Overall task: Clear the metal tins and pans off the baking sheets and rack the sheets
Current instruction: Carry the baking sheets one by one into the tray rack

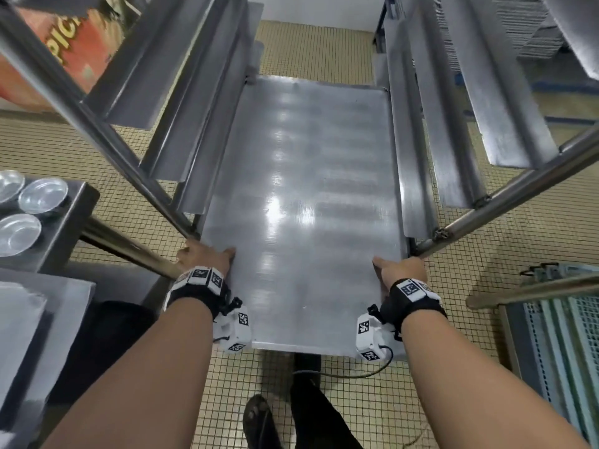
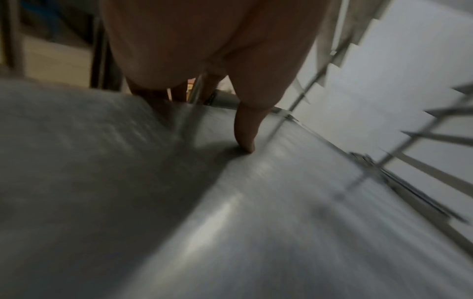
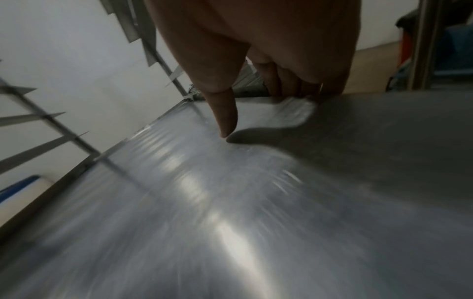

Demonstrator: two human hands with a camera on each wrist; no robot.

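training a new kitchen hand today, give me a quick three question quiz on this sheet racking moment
1. True or false: metal tins still sit on the baking sheet.
2. How does the left hand hold the sheet? A) thumb on top, fingers curled under the edge B) flat palm on top C) not touching it
3. Where do the round metal tins stand?

Key:
1. False, its surface is bare.
2. A; the right hand grips the opposite edge likewise.
3. On the steel table left of the rack.

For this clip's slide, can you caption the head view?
Both hands, left hand and right hand, grip an empty baking sheet partway into the rack.
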